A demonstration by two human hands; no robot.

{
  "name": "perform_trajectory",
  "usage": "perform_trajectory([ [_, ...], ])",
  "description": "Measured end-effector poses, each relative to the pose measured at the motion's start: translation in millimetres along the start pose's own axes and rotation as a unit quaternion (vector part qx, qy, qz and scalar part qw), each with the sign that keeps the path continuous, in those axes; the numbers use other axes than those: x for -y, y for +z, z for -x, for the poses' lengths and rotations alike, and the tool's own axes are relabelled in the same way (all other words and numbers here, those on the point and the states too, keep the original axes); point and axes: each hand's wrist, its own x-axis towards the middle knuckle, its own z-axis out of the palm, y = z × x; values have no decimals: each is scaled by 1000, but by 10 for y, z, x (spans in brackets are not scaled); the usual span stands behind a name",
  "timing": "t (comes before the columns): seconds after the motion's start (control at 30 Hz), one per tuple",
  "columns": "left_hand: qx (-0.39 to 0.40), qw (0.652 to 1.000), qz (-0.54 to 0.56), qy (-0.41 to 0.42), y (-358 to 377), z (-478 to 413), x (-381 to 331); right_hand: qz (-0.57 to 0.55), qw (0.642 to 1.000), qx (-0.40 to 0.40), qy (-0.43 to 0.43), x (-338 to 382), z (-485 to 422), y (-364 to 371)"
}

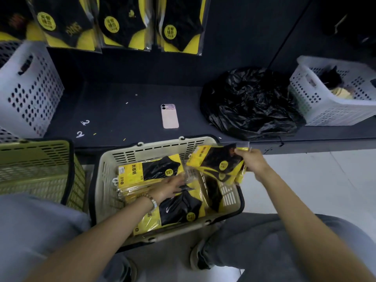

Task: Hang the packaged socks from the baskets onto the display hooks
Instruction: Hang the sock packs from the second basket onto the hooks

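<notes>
Head view: the right hand (pixel 252 163) holds a bundle of packaged socks (pixel 217 161) above the right rim of the beige basket (pixel 162 146). The bundle's long axis runs roughly left to right. Its yellow header end points left over the basket, and the opposite end sits in the hand. The right fingers (pixel 241 152) are curled round that end, gripping several packs fanned slightly apart.

The left hand (pixel 171 188) reaches into the basket. Its fingers extend forward and rest on the loose packs (pixel 154 171) lying flat inside; blur hides whether they pinch one. The packs in the basket lie with their long axes mostly left to right and their yellow headers to the left.

A green basket (pixel 34 159) stands just left of the beige one. On the dark shelf (pixel 122 110) beyond lie a pink phone (pixel 169 116) and a black plastic bag (pixel 250 102), with a white basket (pixel 335 106) to the right. Hung packs (pixel 122 23) line the wall above.
</notes>
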Motion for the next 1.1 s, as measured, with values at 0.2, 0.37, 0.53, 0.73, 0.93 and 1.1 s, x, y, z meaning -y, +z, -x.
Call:
perform_trajectory([
  [0.2,138,956,253,43,355,109,-817,-207,973,105,-22,402,348,-314],
  [0.37,48,889,438,122,109,284,-1360,-267,936,217,-70,572,627,-65],
  [0.53,-104,923,342,143,-425,566,-1486,-142,948,236,-156,864,720,101],
  [0.73,-216,932,152,247,-813,1000,-1734,-182,917,179,-306,1670,852,442],
  [0.93,-239,918,78,306,-1061,1206,-1990,-275,878,138,-366,2331,919,658],
  [1.1,-266,908,78,315,-1218,1282,-2219,-304,867,137,-370,2555,882,704],
])
